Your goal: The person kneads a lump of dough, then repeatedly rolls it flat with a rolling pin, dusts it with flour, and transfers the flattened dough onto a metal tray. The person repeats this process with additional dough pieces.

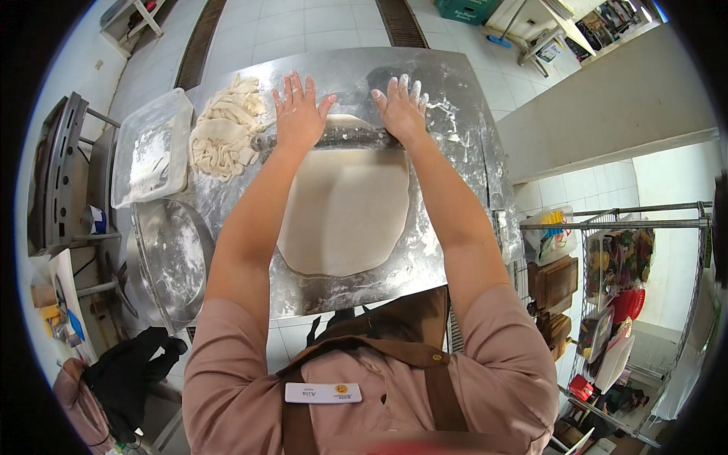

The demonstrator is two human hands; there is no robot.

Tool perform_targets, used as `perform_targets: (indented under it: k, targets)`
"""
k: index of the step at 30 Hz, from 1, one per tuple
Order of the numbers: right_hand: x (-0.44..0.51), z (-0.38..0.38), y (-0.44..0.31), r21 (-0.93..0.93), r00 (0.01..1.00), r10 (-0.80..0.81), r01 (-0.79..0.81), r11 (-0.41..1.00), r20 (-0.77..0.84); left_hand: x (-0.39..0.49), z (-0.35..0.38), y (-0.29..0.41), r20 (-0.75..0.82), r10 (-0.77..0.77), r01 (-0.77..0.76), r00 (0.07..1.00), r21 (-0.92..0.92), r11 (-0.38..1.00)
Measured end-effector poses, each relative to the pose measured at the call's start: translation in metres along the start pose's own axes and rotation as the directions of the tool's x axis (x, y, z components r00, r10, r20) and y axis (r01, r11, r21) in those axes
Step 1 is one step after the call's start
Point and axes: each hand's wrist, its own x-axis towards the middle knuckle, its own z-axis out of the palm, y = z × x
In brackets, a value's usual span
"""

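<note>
A broad flat sheet of dough [347, 216] lies on the floured steel table [364, 62]. Across its far end rests a dark rolling pin [355, 137]. My left hand [298, 111] lies palm down over the pin's left part, fingers spread and pointing away from me. Over the right part, my right hand [402, 108] is laid flat in the same way, its fingertips white with flour. Neither hand is wrapped around the pin. Left of my left hand sits a heap of crumpled dough strips [227, 133].
At the table's left edge stand a clear plastic tub [185, 142] with flour and a round metal pan [202, 239], also floury. A wire shelf rack [642, 223] with boxes and wooden boards is on the right. Beside it runs a low wall [614, 96].
</note>
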Motion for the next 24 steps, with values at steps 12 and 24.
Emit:
perform_targets:
  k: [12,24]
  targets:
    - [-0.167,-0.034,-0.005,-0.058,0.921,-0.291,0.316,0.947,0.258,-0.203,-0.066,0.048,0.182,0.378,-0.297,0.908,-0.355,0.886]
    - [-0.172,-0.053,0.066,-0.037,0.92,0.389,-0.391,0.92,-0.048,-0.244,-0.092,0.033,0.274,0.348,-0.301,0.897,-0.199,0.933]
